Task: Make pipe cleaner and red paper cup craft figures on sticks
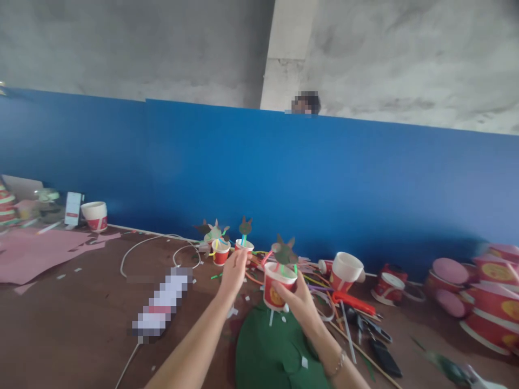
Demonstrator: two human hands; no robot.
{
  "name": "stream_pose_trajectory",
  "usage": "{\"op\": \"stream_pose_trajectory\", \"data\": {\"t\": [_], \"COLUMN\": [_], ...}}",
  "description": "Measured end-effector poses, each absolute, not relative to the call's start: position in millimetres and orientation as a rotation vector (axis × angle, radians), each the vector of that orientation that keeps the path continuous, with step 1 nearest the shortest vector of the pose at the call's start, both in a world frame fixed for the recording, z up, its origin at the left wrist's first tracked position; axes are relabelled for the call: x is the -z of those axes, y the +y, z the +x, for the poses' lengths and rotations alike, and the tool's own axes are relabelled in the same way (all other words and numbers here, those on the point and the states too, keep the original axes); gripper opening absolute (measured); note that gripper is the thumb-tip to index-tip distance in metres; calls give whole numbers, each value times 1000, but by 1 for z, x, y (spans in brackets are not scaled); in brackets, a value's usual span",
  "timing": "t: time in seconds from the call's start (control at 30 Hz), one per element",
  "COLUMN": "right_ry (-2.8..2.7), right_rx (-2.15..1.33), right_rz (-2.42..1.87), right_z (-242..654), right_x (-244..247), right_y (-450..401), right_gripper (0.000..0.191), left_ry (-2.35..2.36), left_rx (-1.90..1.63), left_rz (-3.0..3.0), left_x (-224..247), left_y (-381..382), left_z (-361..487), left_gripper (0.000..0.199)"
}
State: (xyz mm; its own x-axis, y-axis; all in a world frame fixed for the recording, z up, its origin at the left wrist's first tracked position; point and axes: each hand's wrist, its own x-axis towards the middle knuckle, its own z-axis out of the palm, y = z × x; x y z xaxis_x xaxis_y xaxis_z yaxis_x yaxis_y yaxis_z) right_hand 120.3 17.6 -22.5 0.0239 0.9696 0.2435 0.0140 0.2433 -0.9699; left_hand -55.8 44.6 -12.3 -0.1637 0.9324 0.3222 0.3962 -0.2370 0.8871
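Right hand [303,305] clasped around red-and-white paper cup [270,285] at far edge of green mat [265,351]; animal-head cutout [286,252] rises from cup. Left hand [234,268] at rear paper cup [239,246], containing blue straws [243,239] with second cutout [245,226]; grip: cannot tell.

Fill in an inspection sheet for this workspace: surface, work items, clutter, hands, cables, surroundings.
Surface: brown tabletop, strewn with small paper scraps.
Work items: red-and-white cup with a dark eared cutout; two similar cups farther back.
Clutter: pink paper at left; red-handled tool and black object at right.
Hands: right hand holds the red-and-white cup; left hand is at a rear cup, contact unclear.
Cables: white cable runs to a pixelated white object.
Surroundings: blue partition; grey wall behind; a person's head above the partition.
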Motion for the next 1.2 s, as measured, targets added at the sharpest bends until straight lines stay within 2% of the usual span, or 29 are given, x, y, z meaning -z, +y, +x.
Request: {"op": "stream_pose_trajectory", "data": {"t": [0.13, 0.27, 0.5, 0.7, 0.8, 0.87, 1.07, 1.2], "right_ry": [-1172, -1197, -1292, -1382, -1410, -1431, -1571, -1689], "right_rx": [-1053, -1019, -960, -807, -766, -727, -349, -161], "right_rz": [-1050, -1051, -1066, -1157, -1204, -1239, -1469, -1636], "right_z": [124, 108, 72, 41, 23, 13, -7, -12], "right_x": [20, 13, 5, 14, 21, 24, 28, 34], "right_y": [38, 55, 83, 110, 119, 121, 112, 104], "right_gripper": [57, 60, 51, 59, 69, 68, 69, 75], "left_ry": [1755, 1883, 1698, 1911, 2042, 2063, 1886, 1762], "left_rx": [-1187, -985, -815, -946, -1091, -1225, -1558, -1534], "left_rz": [1706, 1798, 2014, 1743, 1513, 1407, 1382, 1468], "left_x": [45, 73, 82, 77, 77, 78, 83, 80], "left_y": [61, 66, 65, 70, 73, 75, 77, 75], "left_z": [-88, -94, -71, -82, -96, -99, -88, -88], "left_gripper": [25, 35, 29, 25, 23, 23, 45, 49]}}
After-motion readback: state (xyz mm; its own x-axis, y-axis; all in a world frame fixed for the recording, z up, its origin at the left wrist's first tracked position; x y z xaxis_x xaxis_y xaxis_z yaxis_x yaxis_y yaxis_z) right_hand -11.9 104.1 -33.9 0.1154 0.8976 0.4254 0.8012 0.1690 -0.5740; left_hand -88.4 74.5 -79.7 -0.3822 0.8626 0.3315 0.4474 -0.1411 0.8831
